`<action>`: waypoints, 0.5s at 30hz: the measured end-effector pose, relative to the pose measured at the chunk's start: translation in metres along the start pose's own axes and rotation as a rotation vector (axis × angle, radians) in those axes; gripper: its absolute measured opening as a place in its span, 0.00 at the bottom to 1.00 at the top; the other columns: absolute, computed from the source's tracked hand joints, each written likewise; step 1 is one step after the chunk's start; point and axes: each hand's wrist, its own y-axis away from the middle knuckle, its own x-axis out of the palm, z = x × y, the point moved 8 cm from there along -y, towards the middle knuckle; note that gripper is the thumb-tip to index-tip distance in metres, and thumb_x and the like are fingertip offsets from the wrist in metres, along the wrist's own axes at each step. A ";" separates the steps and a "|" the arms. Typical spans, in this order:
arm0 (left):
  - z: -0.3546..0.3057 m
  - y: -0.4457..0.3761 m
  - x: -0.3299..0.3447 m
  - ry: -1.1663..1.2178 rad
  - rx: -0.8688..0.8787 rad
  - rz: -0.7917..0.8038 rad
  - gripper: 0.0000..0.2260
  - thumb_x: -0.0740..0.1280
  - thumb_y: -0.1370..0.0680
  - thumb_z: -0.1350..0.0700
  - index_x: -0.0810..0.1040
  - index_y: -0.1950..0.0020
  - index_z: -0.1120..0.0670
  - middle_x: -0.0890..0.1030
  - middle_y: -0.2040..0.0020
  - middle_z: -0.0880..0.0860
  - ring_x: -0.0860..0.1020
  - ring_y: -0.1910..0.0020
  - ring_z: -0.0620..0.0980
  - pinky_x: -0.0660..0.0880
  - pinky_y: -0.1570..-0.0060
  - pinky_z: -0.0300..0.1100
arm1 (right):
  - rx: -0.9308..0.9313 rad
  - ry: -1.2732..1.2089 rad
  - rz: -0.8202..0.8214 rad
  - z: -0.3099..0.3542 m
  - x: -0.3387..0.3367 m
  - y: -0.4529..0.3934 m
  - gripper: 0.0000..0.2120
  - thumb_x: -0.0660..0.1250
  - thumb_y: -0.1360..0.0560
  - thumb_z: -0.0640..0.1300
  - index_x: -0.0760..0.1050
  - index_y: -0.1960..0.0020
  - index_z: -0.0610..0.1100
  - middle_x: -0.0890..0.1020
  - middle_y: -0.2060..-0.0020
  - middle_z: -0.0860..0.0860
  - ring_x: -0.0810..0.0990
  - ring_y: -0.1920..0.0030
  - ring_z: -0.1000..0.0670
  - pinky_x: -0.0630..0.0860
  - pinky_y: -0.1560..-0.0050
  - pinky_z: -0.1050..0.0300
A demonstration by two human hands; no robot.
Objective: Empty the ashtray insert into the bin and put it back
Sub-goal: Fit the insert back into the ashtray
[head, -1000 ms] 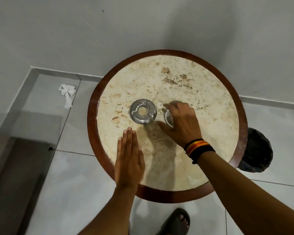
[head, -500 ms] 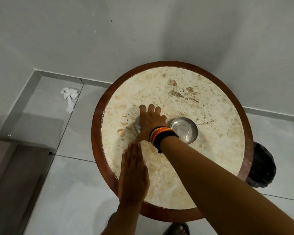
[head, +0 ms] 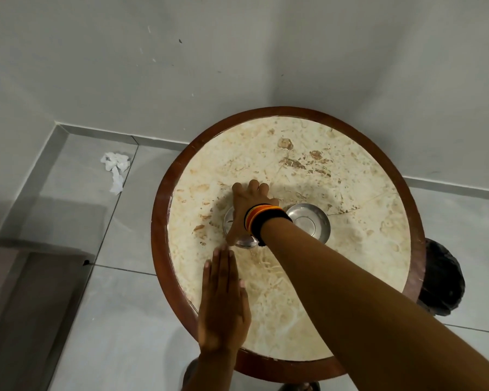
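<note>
On the round marble table (head: 350, 292) stands a shallow steel ashtray bowl (head: 312, 222), empty, right of centre. Left of it lies the ring-shaped steel ashtray piece (head: 228, 221), mostly hidden under my right hand (head: 244, 210). That hand reaches across and covers it, fingers over the far rim and thumb at the near rim. My left hand (head: 223, 303) lies flat on the table's near left part, palm down, holding nothing. A black-lined bin (head: 441, 280) stands on the floor at the table's right edge, partly hidden by the rim.
A grey wall runs close behind the table. Crumpled white tissue (head: 115, 167) lies on the tiled floor at the left. A dark low ledge (head: 26, 306) fills the lower left. My sandalled foot (head: 299, 386) shows under the table's near edge.
My right hand set the steel bowl down right of centre, then crossed left onto the ring-shaped piece. The view shifted so the table sits lower. My left hand stayed flat.
</note>
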 end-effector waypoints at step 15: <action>-0.003 -0.002 -0.003 0.015 -0.015 0.010 0.27 0.53 0.14 0.51 0.60 0.16 0.60 0.64 0.17 0.61 0.63 0.17 0.60 0.49 0.16 0.48 | -0.012 0.054 0.008 -0.001 0.004 0.006 0.58 0.85 0.47 0.57 0.53 0.28 0.49 0.62 0.34 0.41 0.62 0.32 0.36 0.76 0.44 0.34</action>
